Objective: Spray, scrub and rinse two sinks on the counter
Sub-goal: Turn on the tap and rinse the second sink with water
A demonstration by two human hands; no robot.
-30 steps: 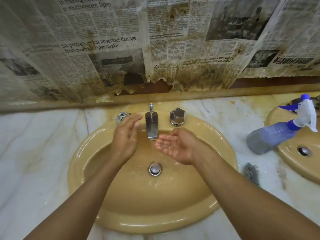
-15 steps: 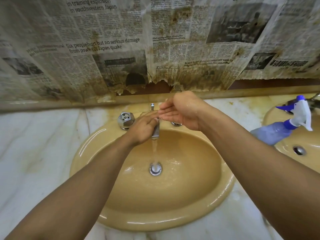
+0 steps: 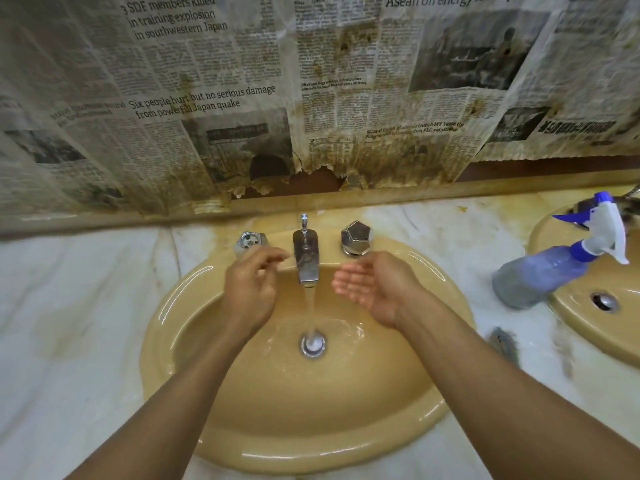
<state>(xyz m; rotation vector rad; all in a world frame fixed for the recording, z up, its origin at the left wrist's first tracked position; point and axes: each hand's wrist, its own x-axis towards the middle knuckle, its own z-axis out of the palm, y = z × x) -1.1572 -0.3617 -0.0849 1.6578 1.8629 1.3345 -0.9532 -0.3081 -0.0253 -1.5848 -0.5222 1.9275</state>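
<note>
I hold left hand (image 3: 254, 289) and right hand (image 3: 370, 289) open, empty, flanking the running chrome tap (image 3: 305, 258): tan oval ceramic sink (image 3: 311, 455) apparently mid-rinse, second tan sink (image 3: 595, 341) right of them unconfirmed.

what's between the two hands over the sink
In the head view, the faucet spout and its running stream of water lie between the left hand and the right hand.

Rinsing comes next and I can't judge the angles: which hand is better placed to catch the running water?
Likely right. The right hand is cupped palm-up beside the stream under the faucet; the left hand is back-up, fingers loosely curled near the left knob.
</note>
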